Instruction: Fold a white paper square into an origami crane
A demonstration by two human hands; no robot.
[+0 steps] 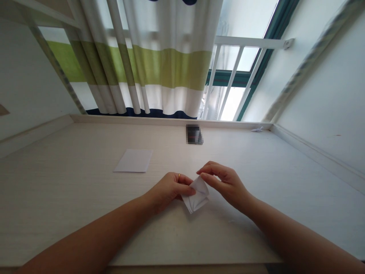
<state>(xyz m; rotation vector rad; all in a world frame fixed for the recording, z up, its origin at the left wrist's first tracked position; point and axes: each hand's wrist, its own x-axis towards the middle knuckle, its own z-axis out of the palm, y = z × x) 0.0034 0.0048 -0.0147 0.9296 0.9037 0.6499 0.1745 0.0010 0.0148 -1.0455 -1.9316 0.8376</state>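
A small white folded paper [200, 193] with several layered creases is held in the air above the tabletop, tilted, one point facing down. My left hand [174, 188] grips its left side, thumb on top and fingers behind. A gold ring shows on one finger of this hand. At the paper's upper corner, the thumb and forefinger of my right hand [224, 179] come together in a pinch, the other fingers curled loosely. Behind my left hand, a flat white sheet of paper [133, 160] lies on the table.
The pale wooden tabletop [71, 190] has a raised rim along its back and sides. A blurred dark object [194, 134] stands near the back rim. A small white paper piece [257, 129] lies in the back right corner. Beyond are a striped curtain [171, 68] and white railing [251, 42].
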